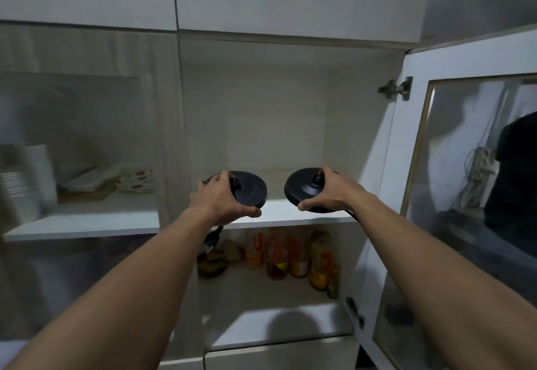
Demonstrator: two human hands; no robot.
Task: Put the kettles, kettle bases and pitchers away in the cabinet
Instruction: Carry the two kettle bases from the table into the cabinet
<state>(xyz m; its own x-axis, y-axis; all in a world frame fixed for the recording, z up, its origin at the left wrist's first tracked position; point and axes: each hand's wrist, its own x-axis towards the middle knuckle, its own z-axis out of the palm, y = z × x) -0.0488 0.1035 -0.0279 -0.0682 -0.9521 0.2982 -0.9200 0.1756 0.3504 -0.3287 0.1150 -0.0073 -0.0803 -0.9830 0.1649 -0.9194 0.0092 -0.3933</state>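
Note:
Two round black kettle bases are held at the front of the white upper shelf (279, 215) of the open cabinet. My left hand (222, 198) grips the left kettle base (251, 188) by its near rim, and its cord with plug (211, 240) dangles below the shelf edge. My right hand (331, 192) grips the right kettle base (302, 188), whose cord (353, 215) runs off to the right under my wrist. Both bases are tilted towards me. No kettle or pitcher is in view.
The cabinet's glass door (476, 183) stands open at the right. Several bottles and jars (293, 256) fill the lower shelf. Behind the shut glass door on the left, stacked plates (26, 183) and dishes (116, 182) rest on a shelf.

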